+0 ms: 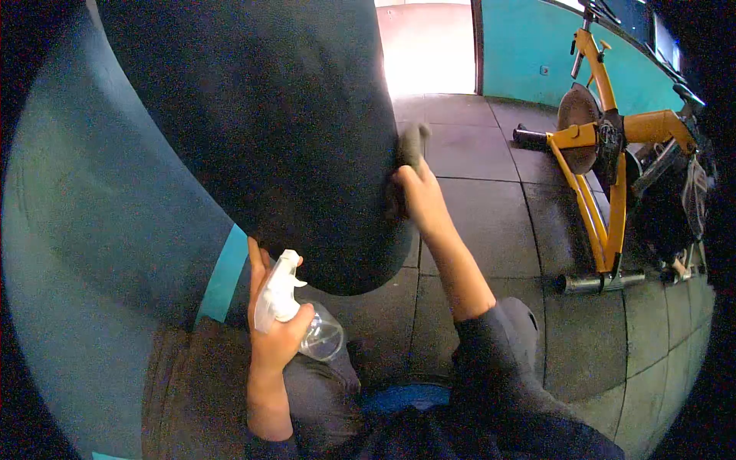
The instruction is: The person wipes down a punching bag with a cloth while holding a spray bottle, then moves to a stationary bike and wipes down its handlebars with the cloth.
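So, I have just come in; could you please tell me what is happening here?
A person holds a clear spray bottle with a white trigger head in the left hand, close to the rounded lower end of a large dark padded object. The right hand grips a greyish cloth at the right side of that object; this part is blurred. A yellow exercise bike stands on the tiled floor to the right.
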